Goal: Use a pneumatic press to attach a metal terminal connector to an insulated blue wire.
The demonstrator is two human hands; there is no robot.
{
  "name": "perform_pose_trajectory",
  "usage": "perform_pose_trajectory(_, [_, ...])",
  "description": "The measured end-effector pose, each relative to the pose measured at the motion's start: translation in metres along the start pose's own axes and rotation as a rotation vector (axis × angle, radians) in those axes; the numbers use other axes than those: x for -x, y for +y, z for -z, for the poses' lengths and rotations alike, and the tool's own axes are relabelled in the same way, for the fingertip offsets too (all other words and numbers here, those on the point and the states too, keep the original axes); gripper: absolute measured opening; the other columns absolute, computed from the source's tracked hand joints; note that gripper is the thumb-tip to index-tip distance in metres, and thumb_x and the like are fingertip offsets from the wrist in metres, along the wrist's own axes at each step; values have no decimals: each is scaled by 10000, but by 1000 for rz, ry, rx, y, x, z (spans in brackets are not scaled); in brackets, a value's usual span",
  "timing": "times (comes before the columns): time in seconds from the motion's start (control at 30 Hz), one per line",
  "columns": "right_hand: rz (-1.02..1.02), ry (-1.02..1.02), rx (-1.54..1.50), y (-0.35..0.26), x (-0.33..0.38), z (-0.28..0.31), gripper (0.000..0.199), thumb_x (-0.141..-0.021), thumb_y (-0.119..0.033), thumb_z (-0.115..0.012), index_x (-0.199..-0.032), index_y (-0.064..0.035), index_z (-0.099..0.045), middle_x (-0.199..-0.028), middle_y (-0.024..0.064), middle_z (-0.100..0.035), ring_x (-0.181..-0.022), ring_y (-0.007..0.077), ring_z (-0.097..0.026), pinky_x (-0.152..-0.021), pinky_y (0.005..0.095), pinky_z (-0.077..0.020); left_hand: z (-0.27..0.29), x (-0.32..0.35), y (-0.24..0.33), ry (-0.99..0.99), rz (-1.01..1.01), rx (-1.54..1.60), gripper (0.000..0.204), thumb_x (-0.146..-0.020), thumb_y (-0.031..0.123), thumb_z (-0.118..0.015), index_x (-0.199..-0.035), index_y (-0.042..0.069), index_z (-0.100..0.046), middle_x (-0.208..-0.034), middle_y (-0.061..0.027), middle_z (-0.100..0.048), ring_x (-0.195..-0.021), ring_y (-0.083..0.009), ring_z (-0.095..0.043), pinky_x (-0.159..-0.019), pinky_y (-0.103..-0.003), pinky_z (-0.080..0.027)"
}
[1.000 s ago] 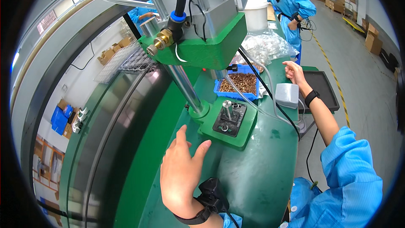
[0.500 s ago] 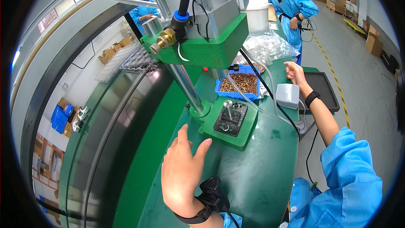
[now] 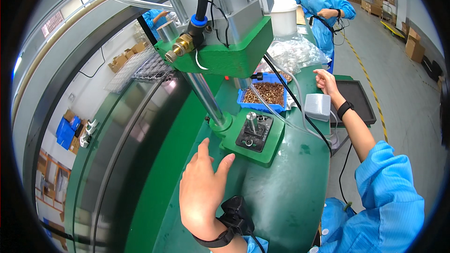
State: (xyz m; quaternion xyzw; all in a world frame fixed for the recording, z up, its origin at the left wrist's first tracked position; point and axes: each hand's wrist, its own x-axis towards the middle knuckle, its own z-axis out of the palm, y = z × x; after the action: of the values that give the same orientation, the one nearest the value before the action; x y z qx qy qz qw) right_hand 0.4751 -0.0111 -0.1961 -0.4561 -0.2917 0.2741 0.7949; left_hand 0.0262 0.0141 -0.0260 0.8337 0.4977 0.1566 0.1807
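Observation:
My left hand (image 3: 201, 189) hovers in front of the green press base (image 3: 272, 152), thumb and fingers apart, holding nothing. A black plate (image 3: 241, 139) with an upright metal pin (image 3: 252, 121) is fixed on that base. Above it is the green press head (image 3: 229, 56) with a brass fitting (image 3: 180, 48). My right hand (image 3: 326, 83) is at the table's right edge, behind a small light-grey box (image 3: 318, 107). Its fingers are curled in, and I cannot make out whether anything is inside. Beyond the base, a blue tray (image 3: 262, 106) holds many small brass-coloured parts (image 3: 268, 93).
Clear plastic bags (image 3: 295, 51) and a white bucket (image 3: 284, 16) stand farther along the green table (image 3: 286, 187). Hoses and a black cable (image 3: 300, 103) cross beside the press. A dark tray (image 3: 358, 100) is at the right. A co-worker in blue (image 3: 323, 7) stands beyond.
My right hand's fingers have curled in slightly, and the hand has dipped a little. My left hand has barely moved. The co-worker has turned and shifted their arms.

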Motion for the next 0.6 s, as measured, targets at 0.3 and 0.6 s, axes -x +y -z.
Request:
perform_pose_trajectory(0.3, [-5,15,4,-2,1,1,181,-851,-139,-511,-938,16,-541,-606,16,-465,-429,35,-292,-391,166,-240,0,1,1,-4,9,8,594,-786,332,-605,-1225,-18,-411,-877,-157,-611,-760,-226,-604,-668,-323,-470])
perform_pose_trajectory(0.6, [-7,8,5,0,0,2,177,-855,-133,-504,-941,17,-541,-609,16,-467,-428,36,-292,-391,165,-239,-1,1,2,-10,16,0,601,-786,330,-606,-1235,-14,-403,-883,-152,-610,-765,-222,-601,-670,-324,-469])
